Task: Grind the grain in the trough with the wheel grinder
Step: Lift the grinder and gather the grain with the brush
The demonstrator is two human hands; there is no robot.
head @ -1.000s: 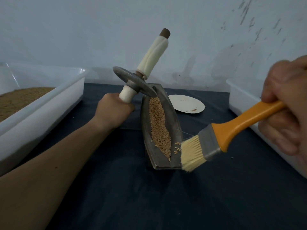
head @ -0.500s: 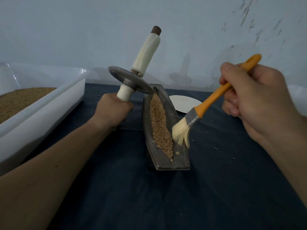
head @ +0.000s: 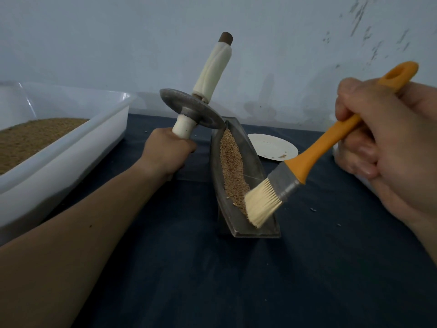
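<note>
Left hand (head: 165, 152) grips wheel grinder (head: 191, 112) by lower handle, wheel lifted over far end of trough (head: 256, 166). Right hand (head: 383, 143) grips brush (head: 307, 162), bristles on grain (head: 233, 169) at near end. Step, likely: gathering grain into groove. Next: brush aside, seat wheel, roll.

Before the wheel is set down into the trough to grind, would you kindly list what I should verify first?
1. Left hand grips the wheel grinder by its lower handle: ok.
2. Wheel seated in the trough: not ok, it is held tilted above the far end.
3. Grain gathered along the trough's middle: ok.
4. Brush out of the trough: not ok, its bristles are at the near end.
5. Right hand free for the upper handle: not ok, it holds the brush.
6. Trough steady on the cloth: cannot tell.
</note>
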